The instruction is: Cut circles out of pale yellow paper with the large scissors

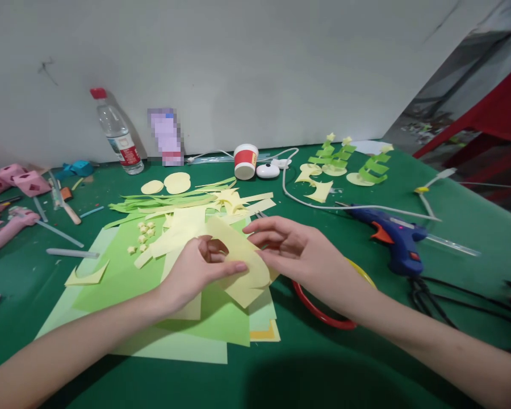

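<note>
Between my two hands I hold a piece of pale yellow paper (242,250) with a curved cut edge, raised above the paper stack. My left hand (200,264) pinches it, thumb across the front and fingers curled behind. At its right side my right hand (292,247) grips the edge between thumb and fingers. Under them lie green paper sheets (123,272) and yellow scraps. Small folded paper stars (143,236) sit left of my left hand. Scissors with a red and yellow handle (319,315) lie partly hidden beneath my right hand and forearm.
Right stands a blue glue gun (392,236). Behind it are green paper spirals topped with stars (372,167). Along the wall are a water bottle (121,139), a paper cup (245,161) and a white cable (344,207). Paper strips (166,203) and pink pieces (29,180) lie left.
</note>
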A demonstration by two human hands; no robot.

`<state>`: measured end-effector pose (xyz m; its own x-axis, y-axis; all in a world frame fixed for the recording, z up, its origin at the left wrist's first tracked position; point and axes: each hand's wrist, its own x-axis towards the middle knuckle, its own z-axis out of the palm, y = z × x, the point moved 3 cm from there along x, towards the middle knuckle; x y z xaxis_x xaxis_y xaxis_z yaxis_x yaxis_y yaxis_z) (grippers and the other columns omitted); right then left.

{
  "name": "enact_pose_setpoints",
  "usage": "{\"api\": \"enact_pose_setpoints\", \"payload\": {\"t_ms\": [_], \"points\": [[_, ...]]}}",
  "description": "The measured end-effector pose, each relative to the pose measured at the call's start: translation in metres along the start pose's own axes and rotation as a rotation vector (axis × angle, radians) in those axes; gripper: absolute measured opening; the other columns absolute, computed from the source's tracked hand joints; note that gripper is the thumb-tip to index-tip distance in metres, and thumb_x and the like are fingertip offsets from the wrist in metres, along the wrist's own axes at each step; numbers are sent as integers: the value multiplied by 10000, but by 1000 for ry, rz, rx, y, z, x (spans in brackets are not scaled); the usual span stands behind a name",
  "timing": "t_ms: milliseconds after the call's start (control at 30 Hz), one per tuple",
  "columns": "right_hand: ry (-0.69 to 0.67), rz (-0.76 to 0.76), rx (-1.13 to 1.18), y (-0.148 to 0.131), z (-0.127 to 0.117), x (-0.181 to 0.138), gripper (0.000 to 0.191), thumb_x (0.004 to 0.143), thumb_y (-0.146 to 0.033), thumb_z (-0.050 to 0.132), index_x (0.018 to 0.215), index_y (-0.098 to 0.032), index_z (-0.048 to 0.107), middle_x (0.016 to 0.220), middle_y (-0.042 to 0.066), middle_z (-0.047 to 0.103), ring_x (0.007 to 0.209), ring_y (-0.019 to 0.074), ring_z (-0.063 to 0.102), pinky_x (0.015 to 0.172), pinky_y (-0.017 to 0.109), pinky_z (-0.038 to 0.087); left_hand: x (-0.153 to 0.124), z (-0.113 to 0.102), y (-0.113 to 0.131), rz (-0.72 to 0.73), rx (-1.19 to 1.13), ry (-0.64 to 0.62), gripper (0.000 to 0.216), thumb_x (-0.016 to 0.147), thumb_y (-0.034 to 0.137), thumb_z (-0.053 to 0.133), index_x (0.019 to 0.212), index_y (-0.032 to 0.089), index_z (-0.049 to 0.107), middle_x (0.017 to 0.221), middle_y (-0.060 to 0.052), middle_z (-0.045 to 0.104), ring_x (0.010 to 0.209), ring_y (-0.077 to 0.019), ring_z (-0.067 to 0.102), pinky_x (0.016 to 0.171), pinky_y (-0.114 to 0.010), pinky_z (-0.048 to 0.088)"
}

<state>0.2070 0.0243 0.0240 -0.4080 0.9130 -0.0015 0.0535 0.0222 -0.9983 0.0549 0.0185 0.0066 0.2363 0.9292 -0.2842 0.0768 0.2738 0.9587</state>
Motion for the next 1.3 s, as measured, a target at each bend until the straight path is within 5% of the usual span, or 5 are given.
{"api": "enact_pose_setpoints", "payload": {"t_ms": [300,567,800,1000,1300], "points": [[42,-12,-132,-19,-5,-12,133,745,-310,605,817,-210,554,821,11,581,733,150,553,596,247,459,-14,-1,8,80,-135,57,233,706,319,693,816,205,522,727,51,624,694,-114,621,568,-190,471],[80,-17,-116,-32,-18,-19,164,759,-287,599,630,-203,543,625,-41,521,562,88,478,500,179,399,-7,-11,14,289,225,-440,264,710,166,662,968,214,638,1065,-39,646,991,-183,587,887,-301,452],[1,19,-314,-34,-15,-22,113,737,-285,597,644,-225,615,601,-23,586,533,116,498,447,211,384,1,-16,31,148,-11,-374,286,851,303,436,937,214,693,945,-40,693,878,-180,631,745,-254,487],[15,-19,-411,-29,-6,-20,153,748,-262,527,606,-226,568,557,-9,581,476,127,474,399,240,355,-27,-3,36,25,387,-315,264,787,393,569,716,162,674,540,23,535,447,-63,415,384,-157,297],[102,-76,-372,-30,-6,-19,113,717,-267,567,616,-252,615,581,0,649,477,153,542,371,246,425,-27,-1,39,92,398,-229,335,777,359,579,513,153,566,446,49,433,395,-45,329,349,-155,249]]}}
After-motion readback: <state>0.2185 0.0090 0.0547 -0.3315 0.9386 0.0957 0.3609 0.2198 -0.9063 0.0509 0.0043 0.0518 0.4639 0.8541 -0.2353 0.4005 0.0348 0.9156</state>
